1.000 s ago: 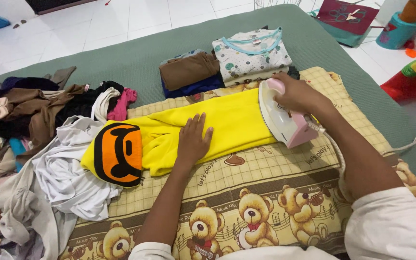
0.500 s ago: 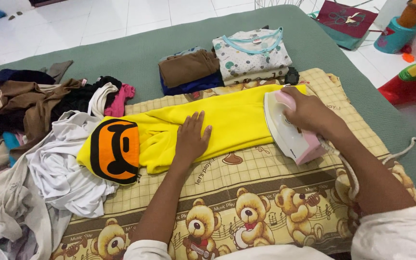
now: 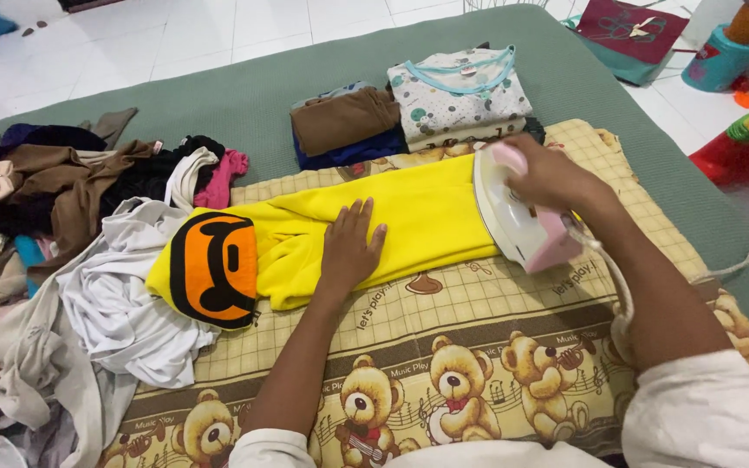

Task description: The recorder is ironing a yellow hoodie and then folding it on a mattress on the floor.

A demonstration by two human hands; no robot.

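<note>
Lying across a checked teddy-bear blanket on a green mattress, a yellow garment is seen with its long axis running left to right in front of the person. An orange printed face patch marks its left end, and its right end is covered by a pink and white iron. The right hand is wrapped over the top of the iron, closed on its handle, and the soleplate is tilted so that its pale underside is partly shown towards the camera. The iron's cord is trailed off to the right over the mattress. The left hand is laid flat on the middle of the garment, fingers spread wide and holding nothing, palm pressed on the cloth. The unpressed length of yellow cloth thus lies to the left of the iron, between the two hands, and the left hand is the nearer one to the orange patch. Beyond the garment, a folded stack of brown and blue items and a folded spotted top are set side by side. To the left, a loose heap of unfolded clothes is piled, touching the patch end of the garment.
</note>
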